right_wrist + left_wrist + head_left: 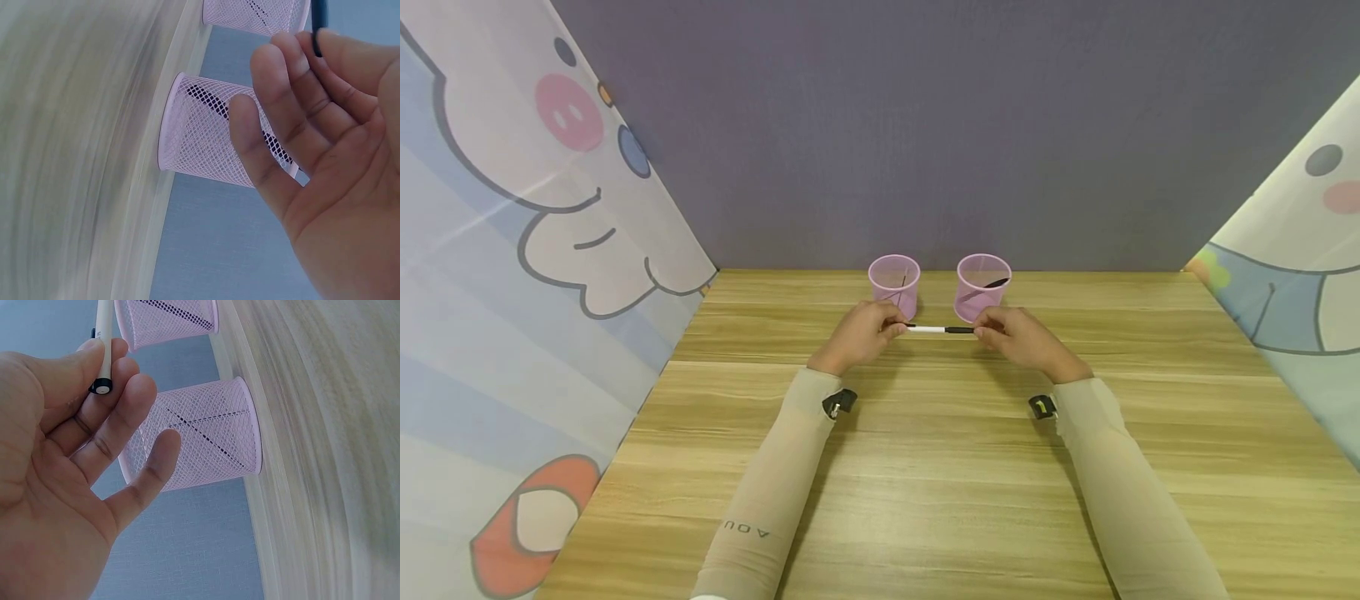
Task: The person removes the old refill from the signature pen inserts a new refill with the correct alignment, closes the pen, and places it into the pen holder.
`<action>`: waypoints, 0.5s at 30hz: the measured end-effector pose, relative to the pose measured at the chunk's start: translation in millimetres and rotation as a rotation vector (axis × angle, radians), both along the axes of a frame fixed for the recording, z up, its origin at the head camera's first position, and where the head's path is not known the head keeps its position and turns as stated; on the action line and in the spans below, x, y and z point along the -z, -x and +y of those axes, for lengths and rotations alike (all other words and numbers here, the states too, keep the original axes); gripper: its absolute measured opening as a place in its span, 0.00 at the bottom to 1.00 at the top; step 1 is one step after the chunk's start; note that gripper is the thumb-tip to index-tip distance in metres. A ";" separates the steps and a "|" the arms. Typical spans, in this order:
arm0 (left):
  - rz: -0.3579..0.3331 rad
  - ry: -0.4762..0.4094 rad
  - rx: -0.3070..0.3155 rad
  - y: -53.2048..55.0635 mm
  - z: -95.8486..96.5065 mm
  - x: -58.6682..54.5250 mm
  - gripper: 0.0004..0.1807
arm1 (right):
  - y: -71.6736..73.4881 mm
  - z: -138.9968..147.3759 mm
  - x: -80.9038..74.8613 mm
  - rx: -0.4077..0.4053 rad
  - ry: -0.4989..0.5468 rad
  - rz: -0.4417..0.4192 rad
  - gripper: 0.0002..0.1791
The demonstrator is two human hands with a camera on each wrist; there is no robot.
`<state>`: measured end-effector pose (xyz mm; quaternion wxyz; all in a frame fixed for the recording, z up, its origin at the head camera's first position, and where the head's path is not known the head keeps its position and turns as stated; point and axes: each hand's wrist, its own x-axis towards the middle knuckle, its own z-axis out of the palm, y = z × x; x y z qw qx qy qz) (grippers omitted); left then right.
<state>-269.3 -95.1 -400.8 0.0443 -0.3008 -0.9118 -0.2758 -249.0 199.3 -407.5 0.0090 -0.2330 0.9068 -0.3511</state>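
Wood-grain desk (940, 500) spread across the lower frame below a grey wall (925, 133), with cartoon-printed panels (512, 333) at far left and right. At the frame's centre a white-and-black pen (931, 329) ran sideways: the left hand (861, 335) had its grip pinched on the white half, the right hand (1028, 342) on the black. Just above stood two pink mesh cups (970, 311), slim dark objects (997, 283) leaning inside

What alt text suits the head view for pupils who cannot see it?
A person's left hand and right hand grip opposite ends of a black-and-white pen, held crosswise over a wooden table. Beyond stand a left pink cup and a right pink cup, each containing something slender and dark.
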 end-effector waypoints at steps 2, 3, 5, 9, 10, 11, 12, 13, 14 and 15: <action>-0.002 -0.002 -0.001 0.3 -0.4 0.1 0.07 | -0.3 0.6 -0.5 0.005 0.001 0.009 0.04; -0.004 -0.003 -0.002 0.6 -0.7 0.3 0.07 | -0.5 1.1 -0.8 0.008 0.000 0.012 0.03; -0.007 -0.007 -0.002 1.1 -1.1 0.5 0.07 | -0.4 2.2 -1.0 0.012 -0.002 0.022 0.03; -0.012 -0.011 0.001 1.6 -1.7 1.1 0.07 | -0.2 4.0 -1.3 0.013 -0.006 0.025 0.03; -0.014 -0.012 0.000 1.7 -1.9 1.1 0.07 | -0.2 4.4 -1.3 0.013 -0.006 0.022 0.04; -0.016 -0.014 0.000 1.8 -2.0 1.2 0.07 | -0.2 4.7 -1.4 0.014 -0.005 0.017 0.04; -0.018 -0.015 -0.001 1.9 -2.2 1.4 0.07 | -0.2 5.0 -1.6 0.013 -0.004 0.012 0.04; -0.021 -0.017 -0.002 2.0 -2.4 1.4 0.07 | -0.1 5.2 -1.6 0.013 -0.001 0.007 0.05; -0.024 -0.018 -0.003 2.3 -2.5 1.5 0.07 | 0.1 5.4 -1.5 0.013 0.001 0.003 0.05; -0.026 -0.018 -0.004 2.4 -2.5 1.5 0.07 | 0.2 5.6 -1.5 0.014 0.004 0.001 0.05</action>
